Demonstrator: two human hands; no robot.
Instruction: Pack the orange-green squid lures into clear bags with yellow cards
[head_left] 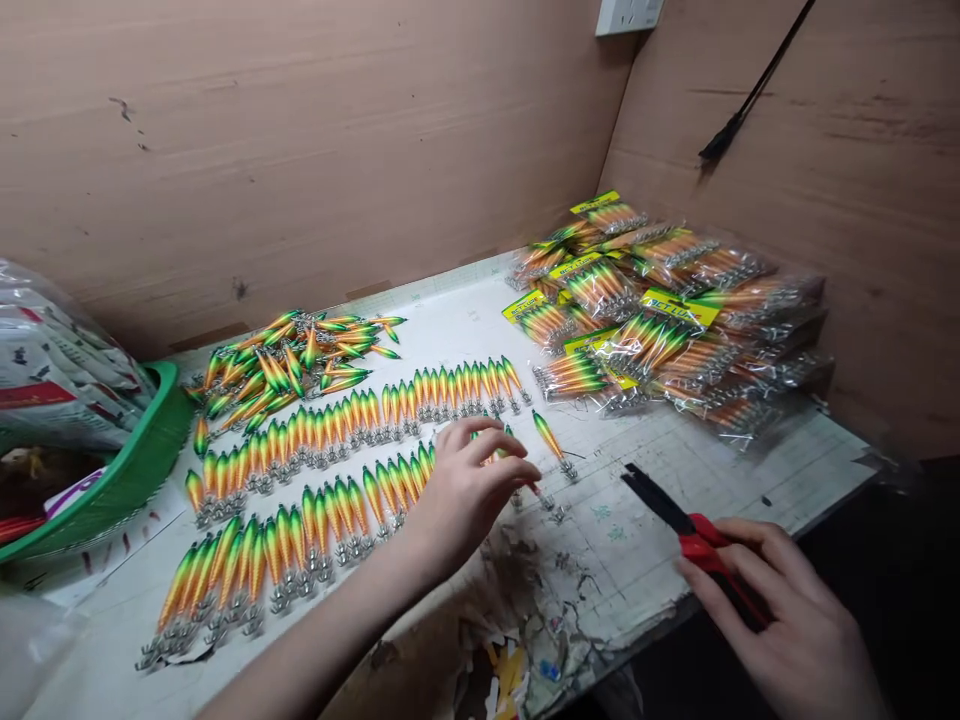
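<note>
My left hand [474, 480] reaches over the right end of the front row of squid jigs [326, 515]. Its fingers are bent down and together at one green-and-orange jig, whose wire hook crown [555, 510] shows past the fingertips; the hand hides most of its body. Just beyond lies a single squid jig [549, 437], apart from the rows. In my right hand [795, 610], at the table's right front edge, is a pair of scissors [701, 540] with red handles and black blades. Its blades look closed and point up and left, away from the jigs.
A second row of jigs [360, 412] lies behind the front one, with a loose heap [292, 360] farther back. Clear packets with yellow labels [679, 308] are piled at right. A green basket [161, 400] stands left. The table's front edge has torn paper [551, 650].
</note>
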